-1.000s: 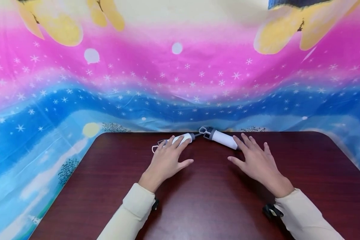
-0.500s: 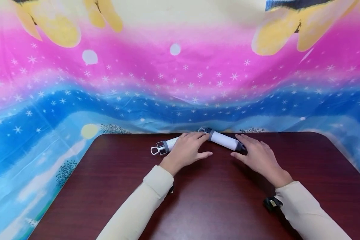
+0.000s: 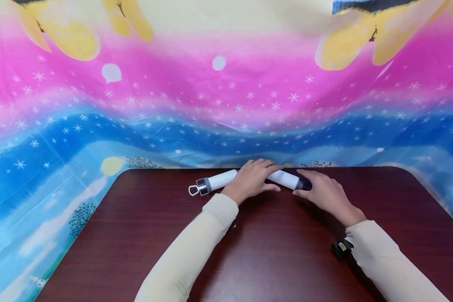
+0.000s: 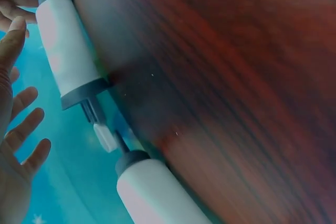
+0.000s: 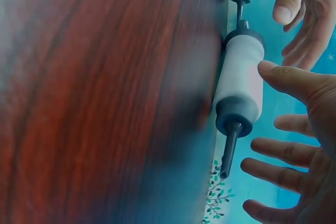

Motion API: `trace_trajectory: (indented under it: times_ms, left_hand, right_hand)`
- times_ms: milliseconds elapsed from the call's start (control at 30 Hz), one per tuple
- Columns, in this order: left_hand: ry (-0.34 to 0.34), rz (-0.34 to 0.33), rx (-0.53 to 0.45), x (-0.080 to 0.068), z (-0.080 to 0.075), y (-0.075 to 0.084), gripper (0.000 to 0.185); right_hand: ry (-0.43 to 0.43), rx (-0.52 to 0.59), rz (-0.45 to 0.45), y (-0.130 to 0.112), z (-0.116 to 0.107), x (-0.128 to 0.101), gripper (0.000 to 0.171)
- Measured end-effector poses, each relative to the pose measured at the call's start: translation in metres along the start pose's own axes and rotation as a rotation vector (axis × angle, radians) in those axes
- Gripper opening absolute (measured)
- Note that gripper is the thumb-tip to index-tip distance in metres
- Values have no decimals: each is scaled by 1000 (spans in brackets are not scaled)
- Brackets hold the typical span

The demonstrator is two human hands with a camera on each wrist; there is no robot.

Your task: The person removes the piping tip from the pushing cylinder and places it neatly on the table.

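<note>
Two white cylinder tools with grey ends sit along the far edge of the dark wood table (image 3: 272, 251), about mid-frame in the head view, right under that loud pink-and-blue starry backdrop (image 3: 136, 105). They look like small syringe-type decorating pens, but I can't tell for sure.

The left tool (image 3: 213, 183) lies pointing toward the left of the frame, its loop handle sticking out and nobody touching the visible part. The right tool (image 3: 288, 179) sits just right of center, dark nozzle pointing right.

The left hand (image 3: 253, 179) has crossed over to the middle, fingers draped over the spot where the two tools meet. In the left wrist view its fingers (image 4: 23, 129) look spread and relaxed, not clamped on anything. The right hand (image 3: 322, 191) is at the nozzle end of the right tool; the right wrist view shows the thumb (image 5: 286, 80) resting against the white barrel (image 5: 241, 72) with the other fingers splayed, so touching, not gripping.

My read: this is the reach-and-settle stage, just before a proper grab. The next move needs both hands to actually curl around the right tool's barrel.
</note>
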State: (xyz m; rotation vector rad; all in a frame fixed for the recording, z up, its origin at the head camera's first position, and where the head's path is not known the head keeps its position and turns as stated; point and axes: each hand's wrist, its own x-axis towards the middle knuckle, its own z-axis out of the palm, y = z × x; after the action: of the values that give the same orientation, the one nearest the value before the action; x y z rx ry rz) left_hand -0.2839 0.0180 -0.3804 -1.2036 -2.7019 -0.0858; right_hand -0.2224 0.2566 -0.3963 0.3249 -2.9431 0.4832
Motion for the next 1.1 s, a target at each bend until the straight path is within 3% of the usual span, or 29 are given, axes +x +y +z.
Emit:
trace_trajectory:
  times_ms: [500,1100]
  left_hand:
    - [-83,-1,-50,34,13,5,67]
    - [-133,-9,-59,44,29,11,61]
  right_hand:
    - [-64,68,34,9,4,11,71]
    - [-99,83,32,14,11,18,64]
